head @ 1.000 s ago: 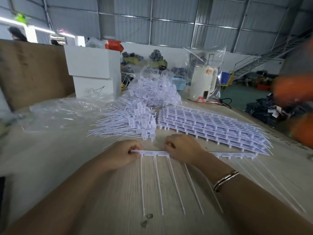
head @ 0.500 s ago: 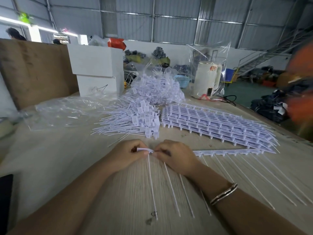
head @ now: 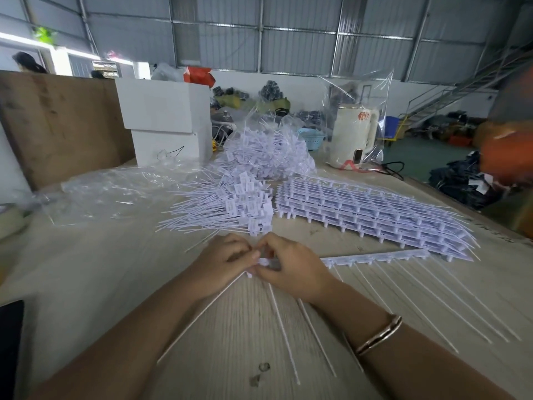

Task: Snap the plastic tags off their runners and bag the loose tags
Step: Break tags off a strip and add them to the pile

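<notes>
Tags: one strip of them on its runner (head: pixel 375 257) lies on the table (head: pixel 86 269), its near end pinched between my left hand (head: pixel 222 262) and right hand (head: pixel 291 267), fingers of both curled round it. Beyond my hands, a heap of loose tags (head: pixel 230 209) is done; further back a clear bag (head: pixel 268 157) appears partly filled. Right of that heap, a stack of unbroken runners (head: pixel 375 215) remains, so I judge much work left. Tag print is too small to read; a red mark on the white appliance (head: pixel 353 137) is illegible.
</notes>
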The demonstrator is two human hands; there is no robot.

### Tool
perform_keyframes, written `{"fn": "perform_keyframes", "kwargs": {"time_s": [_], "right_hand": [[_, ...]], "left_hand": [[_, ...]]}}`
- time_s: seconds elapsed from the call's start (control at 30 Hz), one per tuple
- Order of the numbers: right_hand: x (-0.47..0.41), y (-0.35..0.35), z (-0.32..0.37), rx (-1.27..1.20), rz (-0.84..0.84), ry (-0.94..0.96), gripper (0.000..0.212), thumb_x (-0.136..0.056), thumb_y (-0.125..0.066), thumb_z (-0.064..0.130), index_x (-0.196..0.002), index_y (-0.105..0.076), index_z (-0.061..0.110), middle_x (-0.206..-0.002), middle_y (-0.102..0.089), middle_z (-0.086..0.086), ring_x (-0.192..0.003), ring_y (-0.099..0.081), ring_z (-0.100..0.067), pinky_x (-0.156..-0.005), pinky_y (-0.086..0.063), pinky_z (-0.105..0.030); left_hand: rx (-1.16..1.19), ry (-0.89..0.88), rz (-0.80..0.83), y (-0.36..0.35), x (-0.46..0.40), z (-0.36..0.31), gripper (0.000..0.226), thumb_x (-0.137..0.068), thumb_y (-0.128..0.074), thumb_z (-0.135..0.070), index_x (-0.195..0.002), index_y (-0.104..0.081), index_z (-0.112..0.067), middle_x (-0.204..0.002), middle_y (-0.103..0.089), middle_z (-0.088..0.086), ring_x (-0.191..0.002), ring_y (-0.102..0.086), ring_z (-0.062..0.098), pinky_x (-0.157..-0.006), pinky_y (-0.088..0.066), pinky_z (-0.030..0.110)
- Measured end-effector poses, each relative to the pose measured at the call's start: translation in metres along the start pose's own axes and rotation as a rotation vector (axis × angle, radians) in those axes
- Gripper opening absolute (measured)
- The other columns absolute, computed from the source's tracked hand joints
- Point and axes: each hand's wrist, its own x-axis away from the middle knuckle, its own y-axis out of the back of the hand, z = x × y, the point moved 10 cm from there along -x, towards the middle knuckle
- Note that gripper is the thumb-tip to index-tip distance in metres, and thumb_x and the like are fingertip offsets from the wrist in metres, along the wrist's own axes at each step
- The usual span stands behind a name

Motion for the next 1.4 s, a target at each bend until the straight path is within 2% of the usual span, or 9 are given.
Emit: {"fn": "perform_keyframes", "kwargs": {"time_s": [0.2,0.33,0.53,0.63,0.73,0.87,1.0,1.27,1.4], "right_hand": [[0.007,0.01,-0.013,-0.085,0.062,0.002,0.02,-0.087,-0.063,0.031,-0.101,-0.059,0.018,-0.092,-0.064,0.005,-0.078,-0.057,-0.01,-0.068,-0.045,-0.026],[0.006,0.005,-0.026,-0.097,0.072,-0.054,0.021,-0.089,-0.061,0.035,-0.1,-0.068,0.018,-0.091,-0.067,0.004,-0.077,-0.058,-0.01,-0.072,-0.046,-0.028],[0.001,0.018,-0.055,-0.357,-0.076,-0.244,0.032,-0.096,-0.051,0.025,-0.067,-0.064,0.021,-0.066,-0.065,0.001,-0.057,-0.058,-0.015,-0.068,-0.05,-0.036],[0.008,0.026,-0.066,-0.278,-0.069,-0.234,0.014,-0.09,-0.06,0.031,-0.085,-0.069,0.022,-0.08,-0.068,0.006,-0.065,-0.059,-0.012,-0.066,-0.049,-0.032],[0.007,0.016,-0.045,-0.14,-0.007,-0.134,0.022,-0.086,-0.063,0.038,-0.105,-0.063,0.026,-0.087,-0.06,0.017,-0.072,-0.054,0.002,-0.063,-0.041,-0.018],[-0.004,0.01,0.003,-0.05,-0.049,0.017,0.031,-0.086,-0.063,0.035,-0.112,-0.052,0.021,-0.094,-0.063,0.007,-0.079,-0.06,-0.012,-0.065,-0.044,-0.026],[-0.003,0.012,0.015,-0.076,-0.018,0.094,0.028,-0.087,-0.061,0.032,-0.109,-0.054,0.016,-0.095,-0.066,0.002,-0.083,-0.061,-0.016,-0.071,-0.046,-0.029],[0.001,0.008,-0.025,-0.178,0.076,-0.06,0.018,-0.089,-0.06,0.037,-0.092,-0.067,0.02,-0.074,-0.064,0.007,-0.066,-0.057,-0.012,-0.068,-0.047,-0.03],[0.002,0.02,-0.059,-0.43,-0.006,-0.265,0.023,-0.096,-0.052,0.026,-0.076,-0.064,0.021,-0.064,-0.062,0.009,-0.056,-0.059,-0.009,-0.065,-0.05,-0.029]], "left_hand": [[-0.015,-0.039,-0.01,0.006,0.002,-0.009,0.021,-0.089,-0.06,-0.008,-0.069,-0.062,-0.013,-0.077,-0.06,0.008,-0.074,-0.054,0.018,-0.073,-0.04,0.03],[-0.021,-0.027,-0.024,0.007,0.003,-0.004,0.015,-0.087,-0.063,-0.012,-0.073,-0.062,-0.008,-0.069,-0.058,-0.003,-0.061,-0.05,0.002,-0.06,-0.036,0.019],[0.209,0.062,-0.072,0.013,0.004,0.014,0.015,-0.091,-0.057,-0.01,-0.078,-0.055,-0.003,-0.075,-0.061,0.021,-0.072,-0.066,0.03,-0.071,-0.049,0.032],[0.236,0.074,-0.128,0.016,0.003,0.017,0.009,-0.092,-0.055,-0.01,-0.086,-0.06,-0.009,-0.085,-0.06,0.009,-0.078,-0.061,0.018,-0.067,-0.047,0.013],[0.082,0.041,-0.15,0.017,0.0,0.014,0.019,-0.093,-0.052,-0.008,-0.108,-0.061,-0.016,-0.106,-0.057,0.003,-0.098,-0.056,0.009,-0.081,-0.045,0.016],[0.173,-0.041,-0.113,0.014,0.0,-0.003,0.023,-0.096,-0.045,-0.007,-0.092,-0.066,-0.018,-0.1,-0.06,0.007,-0.089,-0.057,-0.006,-0.077,-0.042,0.006],[0.039,-0.096,-0.052,0.008,-0.001,-0.005,0.019,-0.089,-0.059,-0.008,-0.073,-0.068,-0.005,-0.087,-0.062,0.008,-0.086,-0.058,0.018,-0.079,-0.042,0.029],[-0.034,-0.149,-0.097,0.014,0.002,-0.014,0.021,-0.086,-0.059,-0.022,-0.071,-0.062,-0.007,-0.069,-0.061,-0.001,-0.078,-0.048,-0.006,-0.073,-0.032,0.008],[-0.002,-0.086,-0.105,0.019,0.004,-0.006,0.016,-0.09,-0.06,-0.011,-0.075,-0.059,-0.014,-0.077,-0.057,-0.006,-0.084,-0.047,0.004,-0.077,-0.034,0.021]]}}
